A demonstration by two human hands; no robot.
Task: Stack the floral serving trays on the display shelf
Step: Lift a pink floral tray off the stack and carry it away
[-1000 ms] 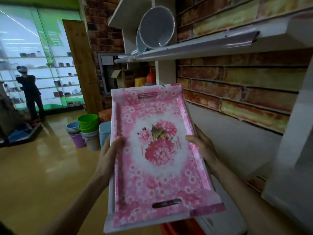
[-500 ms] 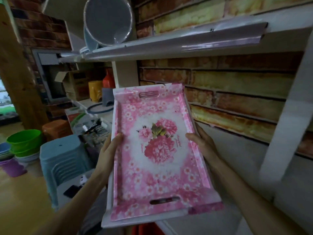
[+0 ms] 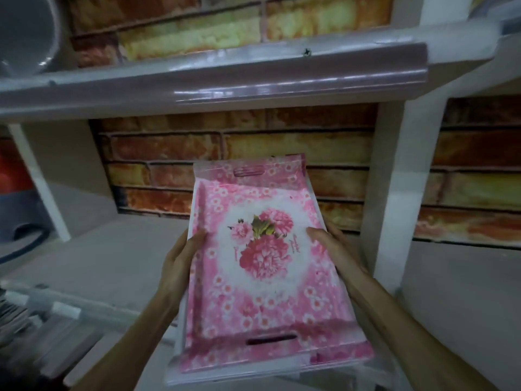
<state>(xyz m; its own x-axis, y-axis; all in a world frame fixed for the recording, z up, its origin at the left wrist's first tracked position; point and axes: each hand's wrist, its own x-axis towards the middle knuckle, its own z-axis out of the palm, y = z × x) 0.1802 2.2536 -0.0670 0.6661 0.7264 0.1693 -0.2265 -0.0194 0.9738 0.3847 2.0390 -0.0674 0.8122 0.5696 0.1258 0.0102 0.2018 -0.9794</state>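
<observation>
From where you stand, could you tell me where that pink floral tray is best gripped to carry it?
Probably by its long side rims, one from each side, as the left hand and right hand do now. The floral tray is long and flat; its slotted handle suits end-on carrying.

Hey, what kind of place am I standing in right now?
Probably a housewares shop. You face white display shelves against brick-patterned wallpaper, holding a wrapped pink floral tray, and a grey plastic basin sits on the upper shelf.
</observation>
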